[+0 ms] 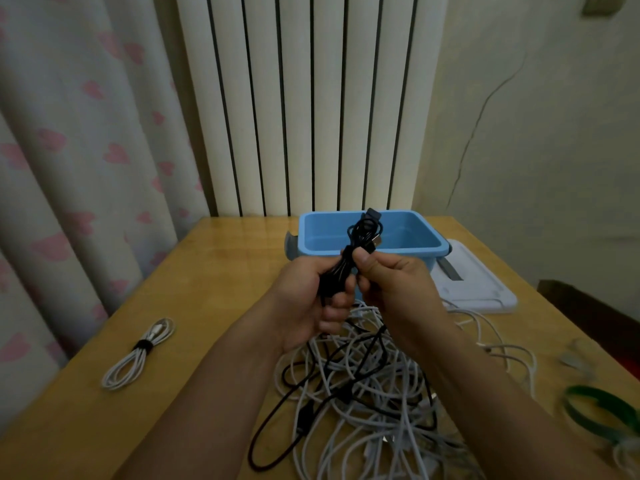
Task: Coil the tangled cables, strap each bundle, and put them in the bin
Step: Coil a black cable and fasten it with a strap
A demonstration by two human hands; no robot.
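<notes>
My left hand [313, 299] grips a folded bundle of black cable [358, 244], whose loops and plugs stick up in front of the blue bin [429, 233]. My right hand [391, 282] pinches the same black cable just beside the left, thumb on top. A loose black strand hangs from the bundle down into the tangle of white and black cables [367, 393] on the table under my forearms. One white cable bundle [138, 353], coiled and held by a black strap, lies at the left of the table. The bin looks empty inside.
The wooden table [214, 271] stands against a white radiator and a curtain with pink hearts. The bin's white lid [481, 285] lies to its right. Green straps [609, 414] lie near the table's right edge, with a blurred small object beyond them.
</notes>
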